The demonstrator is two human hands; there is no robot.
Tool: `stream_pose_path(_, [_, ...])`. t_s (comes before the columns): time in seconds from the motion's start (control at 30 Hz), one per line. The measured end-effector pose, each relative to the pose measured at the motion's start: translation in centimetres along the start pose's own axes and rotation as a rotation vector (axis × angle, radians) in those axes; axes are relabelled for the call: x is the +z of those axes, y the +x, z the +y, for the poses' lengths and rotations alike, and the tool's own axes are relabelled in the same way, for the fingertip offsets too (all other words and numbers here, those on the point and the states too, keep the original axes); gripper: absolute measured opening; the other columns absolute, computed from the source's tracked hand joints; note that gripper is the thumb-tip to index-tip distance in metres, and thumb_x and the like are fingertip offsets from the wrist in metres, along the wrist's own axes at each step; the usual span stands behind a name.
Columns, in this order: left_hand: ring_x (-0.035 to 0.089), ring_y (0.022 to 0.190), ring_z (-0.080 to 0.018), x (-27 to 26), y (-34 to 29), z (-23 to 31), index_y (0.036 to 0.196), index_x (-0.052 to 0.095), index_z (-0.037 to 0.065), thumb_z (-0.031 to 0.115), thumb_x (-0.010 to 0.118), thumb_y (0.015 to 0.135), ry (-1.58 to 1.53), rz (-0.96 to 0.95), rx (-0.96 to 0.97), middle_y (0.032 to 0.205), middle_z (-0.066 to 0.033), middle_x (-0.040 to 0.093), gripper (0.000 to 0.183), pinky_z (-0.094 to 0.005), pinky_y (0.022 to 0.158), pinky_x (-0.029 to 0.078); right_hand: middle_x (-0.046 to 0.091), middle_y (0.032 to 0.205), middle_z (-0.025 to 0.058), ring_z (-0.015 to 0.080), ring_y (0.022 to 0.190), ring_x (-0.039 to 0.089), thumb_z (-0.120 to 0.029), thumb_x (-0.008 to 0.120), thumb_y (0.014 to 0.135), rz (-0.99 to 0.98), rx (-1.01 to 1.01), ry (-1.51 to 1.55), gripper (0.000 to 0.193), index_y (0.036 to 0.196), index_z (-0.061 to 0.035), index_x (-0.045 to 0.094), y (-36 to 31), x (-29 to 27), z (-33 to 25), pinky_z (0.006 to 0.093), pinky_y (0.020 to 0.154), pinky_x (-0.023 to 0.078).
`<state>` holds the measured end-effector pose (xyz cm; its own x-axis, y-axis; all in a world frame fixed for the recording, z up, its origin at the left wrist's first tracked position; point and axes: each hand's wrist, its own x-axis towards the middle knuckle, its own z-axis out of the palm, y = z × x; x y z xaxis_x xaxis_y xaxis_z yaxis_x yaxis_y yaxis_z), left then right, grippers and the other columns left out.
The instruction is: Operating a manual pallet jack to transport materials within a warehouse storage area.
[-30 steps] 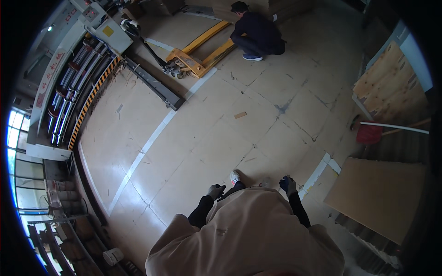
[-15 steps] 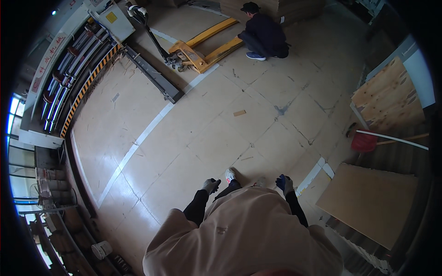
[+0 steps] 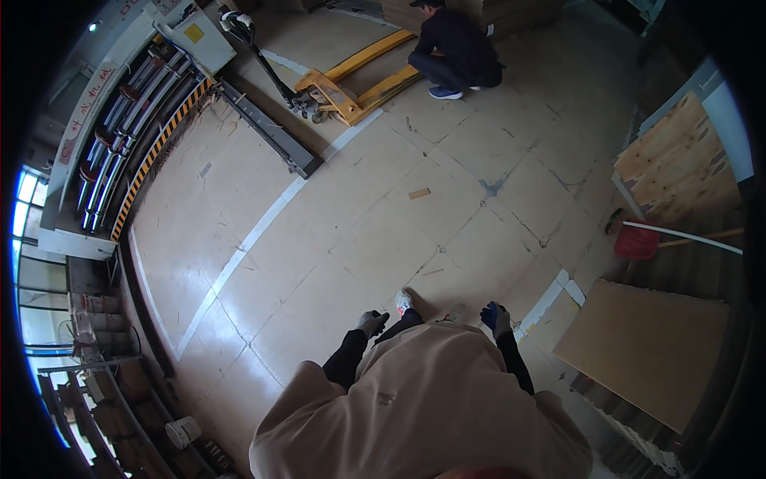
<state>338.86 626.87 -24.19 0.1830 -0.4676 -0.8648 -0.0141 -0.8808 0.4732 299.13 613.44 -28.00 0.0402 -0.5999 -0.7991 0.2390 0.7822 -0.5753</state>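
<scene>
My left hand (image 3: 372,322), in a grey glove with dark fingers, hangs in front of me with its fingers loosely curled in. Nothing shows in it. On the other side of my beige top, my right hand (image 3: 495,318) wears a similar glove with a dark blue palm side. Its fingers are bent in as well, and I see no object in them. Both hands hang above the tiled floor (image 3: 359,215), touching nothing. Near the left hand, my light shoe (image 3: 404,300) stands on the tiles; the other shoe is partly covered by my top.
A yellow pallet truck (image 3: 339,100) stands ahead, a person (image 3: 455,52) crouching by its forks. On the left is a roller machine (image 3: 128,136) with a metal rail (image 3: 267,132). Cardboard sheets (image 3: 638,343), a plywood board (image 3: 678,164) and a red dustpan (image 3: 636,241) line the right.
The view has shifted slightly, so most of the floor and stacks sit a little lower and to the right. The crouching person's head has moved. My hands keep their curled pose.
</scene>
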Motion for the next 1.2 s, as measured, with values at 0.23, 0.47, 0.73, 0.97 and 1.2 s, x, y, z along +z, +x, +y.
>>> stream_pose_path(0.23, [0.057,0.053,-0.0150,0.3,0.0,0.0,0.080,0.058,0.002,0.037,0.063,0.079,0.010,0.008,-0.003,0.065,-0.0075,0.060,0.035,-0.0279,0.046,0.045,0.063,0.083,0.0117,0.0231,0.068,0.063,-0.028,0.059,0.082,0.009,-0.019,0.041,0.028,0.099,-0.0062,0.054,0.0,-0.3,-0.5,0.0342,0.058,0.052])
stream_pose_path(0.47, [0.057,0.055,-0.0157,1.2,-0.6,1.3,0.083,0.059,0.001,0.038,0.063,0.079,0.034,-0.005,0.015,0.068,-0.0092,0.061,0.037,-0.0280,0.048,0.046,0.063,0.081,0.0106,0.0225,0.066,0.063,-0.028,0.059,0.082,0.021,-0.024,0.040,0.026,0.096,-0.0067,0.054,0.7,-0.9,-0.3,0.0338,0.058,0.052])
stream_pose_path(0.73, [0.055,0.049,-0.0135,1.5,-0.8,1.5,0.076,0.058,0.003,0.042,0.063,0.078,0.064,0.034,0.048,0.061,-0.0059,0.059,0.039,-0.0268,0.043,0.043,0.062,0.083,0.0105,0.0225,0.068,0.062,-0.029,0.058,0.081,0.020,-0.023,0.038,0.027,0.097,-0.0075,0.054,0.4,-1.1,-0.6,0.0339,0.060,0.051])
stream_pose_path(0.97, [0.055,0.049,-0.0137,1.1,-1.1,1.3,0.075,0.058,0.003,0.040,0.063,0.078,0.037,0.034,0.052,0.061,-0.0061,0.059,0.037,-0.0265,0.042,0.043,0.061,0.085,0.0102,0.0234,0.072,0.062,-0.032,0.058,0.081,-0.003,-0.032,0.035,0.029,0.098,-0.0085,0.053,1.2,-1.9,0.2,0.0356,0.065,0.051])
stream_pose_path(1.2, [0.055,0.052,-0.0135,1.2,-2.7,2.2,0.079,0.061,0.003,0.040,0.063,0.078,0.118,0.034,0.036,0.065,-0.0058,0.061,0.037,-0.0274,0.048,0.043,0.061,0.081,0.0105,0.0229,0.069,0.062,-0.029,0.059,0.081,0.009,-0.034,0.062,0.026,0.096,-0.0081,0.053,1.1,-1.3,0.0,0.0341,0.061,0.052])
